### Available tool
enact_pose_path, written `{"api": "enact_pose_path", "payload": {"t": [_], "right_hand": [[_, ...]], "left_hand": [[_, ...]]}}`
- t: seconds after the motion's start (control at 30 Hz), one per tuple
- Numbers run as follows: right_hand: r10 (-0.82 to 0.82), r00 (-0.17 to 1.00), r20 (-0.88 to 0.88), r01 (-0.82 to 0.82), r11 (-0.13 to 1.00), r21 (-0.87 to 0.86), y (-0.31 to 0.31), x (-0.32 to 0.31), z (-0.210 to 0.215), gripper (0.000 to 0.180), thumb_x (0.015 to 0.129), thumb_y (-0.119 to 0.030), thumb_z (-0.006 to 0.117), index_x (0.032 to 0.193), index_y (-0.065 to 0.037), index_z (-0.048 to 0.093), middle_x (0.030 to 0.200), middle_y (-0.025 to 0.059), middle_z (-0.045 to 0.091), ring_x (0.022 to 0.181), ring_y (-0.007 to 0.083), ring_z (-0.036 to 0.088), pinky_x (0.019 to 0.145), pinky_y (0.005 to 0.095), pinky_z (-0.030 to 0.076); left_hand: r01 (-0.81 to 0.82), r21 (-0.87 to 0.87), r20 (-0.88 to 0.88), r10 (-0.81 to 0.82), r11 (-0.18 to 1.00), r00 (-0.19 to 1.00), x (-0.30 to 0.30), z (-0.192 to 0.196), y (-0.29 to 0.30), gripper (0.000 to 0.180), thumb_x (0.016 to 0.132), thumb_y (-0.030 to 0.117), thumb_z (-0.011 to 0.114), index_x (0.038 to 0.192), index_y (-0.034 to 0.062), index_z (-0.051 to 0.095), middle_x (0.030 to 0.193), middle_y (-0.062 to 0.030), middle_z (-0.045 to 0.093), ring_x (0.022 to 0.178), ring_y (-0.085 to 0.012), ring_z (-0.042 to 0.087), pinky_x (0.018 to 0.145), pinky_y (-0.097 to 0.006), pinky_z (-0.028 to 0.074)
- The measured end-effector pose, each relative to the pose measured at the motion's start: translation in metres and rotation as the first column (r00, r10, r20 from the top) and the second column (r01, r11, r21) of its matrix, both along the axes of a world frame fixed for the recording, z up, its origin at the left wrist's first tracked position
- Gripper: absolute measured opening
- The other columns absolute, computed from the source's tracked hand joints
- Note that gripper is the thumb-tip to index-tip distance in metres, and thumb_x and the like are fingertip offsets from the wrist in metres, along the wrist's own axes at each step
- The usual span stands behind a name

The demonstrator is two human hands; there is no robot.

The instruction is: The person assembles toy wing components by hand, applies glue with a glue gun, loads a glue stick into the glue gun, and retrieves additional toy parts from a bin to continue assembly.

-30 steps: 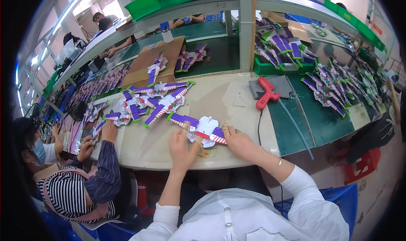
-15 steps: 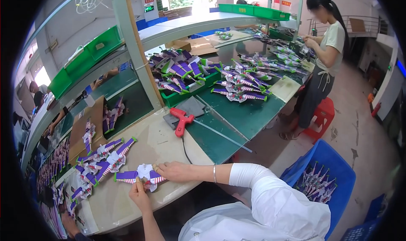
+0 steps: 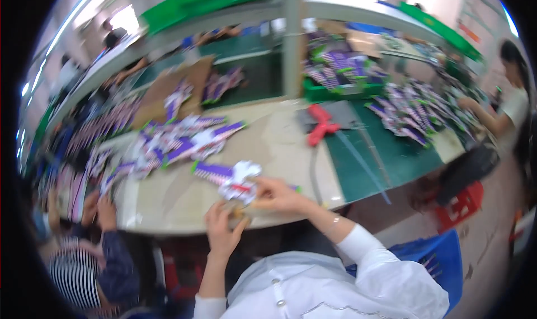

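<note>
A purple-and-white winged toy part with green tips lies at the near edge of the cream tabletop. My right hand is closed on its near right side, covering part of that wing; a red patch shows on the white middle. Just below it is my left hand, its fingers bent toward the thumb. Between them is a small yellowish spot, too blurred to name. Several similar winged parts lie heaped beyond, to the left.
A red glue gun lies on a grey pad, beside a long clear stick. More parts are in a green bin and on the green table. A blue crate stands right. One person works at left, another at right.
The view has swung left, so the table appears shifted right, and it is blurred. My left hand has come down off the toy part; my right hand stays on it.
</note>
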State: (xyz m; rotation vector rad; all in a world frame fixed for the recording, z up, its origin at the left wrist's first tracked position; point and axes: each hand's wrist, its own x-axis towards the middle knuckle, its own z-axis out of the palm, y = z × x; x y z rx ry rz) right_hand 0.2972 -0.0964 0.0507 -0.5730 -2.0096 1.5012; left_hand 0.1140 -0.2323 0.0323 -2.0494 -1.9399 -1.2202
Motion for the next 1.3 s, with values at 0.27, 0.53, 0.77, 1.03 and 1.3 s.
{"api": "enact_pose_path", "payload": {"t": [0.27, 0.53, 0.77, 1.03, 1.3], "right_hand": [[-0.385, 0.92, 0.072, 0.345, 0.884, 0.315, -0.029, -0.029, -0.004, 0.046, 0.077, -0.008, 0.07, 0.12, 0.001, 0.057, 0.062, 0.0046, 0.051, 0.056, 0.0139, 0.049, 0.056, 0.0294, 0.037], [-0.277, 0.958, -0.078, 0.281, 0.841, 0.462, -0.029, -0.019, 0.0, 0.051, 0.077, -0.008, 0.07, 0.125, -0.002, 0.056, 0.077, 0.0046, 0.057, 0.071, 0.0164, 0.053, 0.067, 0.03, 0.04], [0.011, 1.0, 0.016, -0.013, 0.994, 0.111, -0.005, -0.016, -0.001, 0.019, 0.088, -0.01, 0.067, 0.105, -0.001, 0.067, 0.086, 0.001, 0.065, 0.076, 0.0048, 0.056, 0.065, 0.0217, 0.045], [-0.027, 0.999, 0.038, 0.032, 0.988, -0.15, -0.003, -0.018, 0.01, 0.008, 0.088, -0.009, 0.067, 0.087, -0.001, 0.065, 0.075, -0.0049, 0.06, 0.067, 0.0017, 0.051, 0.058, 0.0222, 0.042], [-0.353, 0.928, 0.12, 0.282, 0.875, 0.394, -0.008, -0.038, 0.003, 0.011, 0.079, -0.009, 0.067, 0.08, 0.0, 0.061, 0.078, 0.0141, 0.059, 0.072, 0.0298, 0.058, 0.064, 0.0399, 0.045]], "left_hand": [[0.224, -0.025, 0.746, -0.131, 0.974, 0.652, 0.006, 0.004, 0.007, 0.01, 0.084, 0.0, 0.067, 0.084, -0.0027, 0.057, 0.106, -0.0095, 0.06, 0.082, -0.0115, 0.06, 0.07, -0.025, 0.049], [0.362, -0.068, 0.904, -0.096, 0.93, 0.416, 0.009, -0.001, 0.02, 0.005, 0.094, 0.002, 0.058, 0.097, 0.0001, 0.054, 0.092, -0.0047, 0.064, 0.081, -0.0089, 0.06, 0.072, -0.025, 0.05], [0.325, -0.075, 0.808, -0.133, 0.943, 0.574, 0.006, -0.011, 0.023, 0.019, 0.087, 0.003, 0.064, 0.103, -0.0002, 0.054, 0.09, -0.0069, 0.065, 0.082, -0.0124, 0.063, 0.074, -0.029, 0.051], [-0.192, 0.189, 0.217, 0.15, 0.963, 0.965, 0.027, -0.013, 0.029, 0.022, 0.071, 0.004, 0.076, 0.088, 0.0036, 0.062, 0.093, -0.0114, 0.066, 0.083, -0.0294, 0.062, 0.069, -0.04, 0.045], [-0.253, 0.28, 0.095, 0.236, 0.926, 0.967, 0.027, -0.007, 0.034, 0.017, 0.073, 0.008, 0.076, 0.079, 0.0048, 0.06, 0.098, -0.0083, 0.067, 0.089, -0.0239, 0.061, 0.08, -0.037, 0.041]]}}
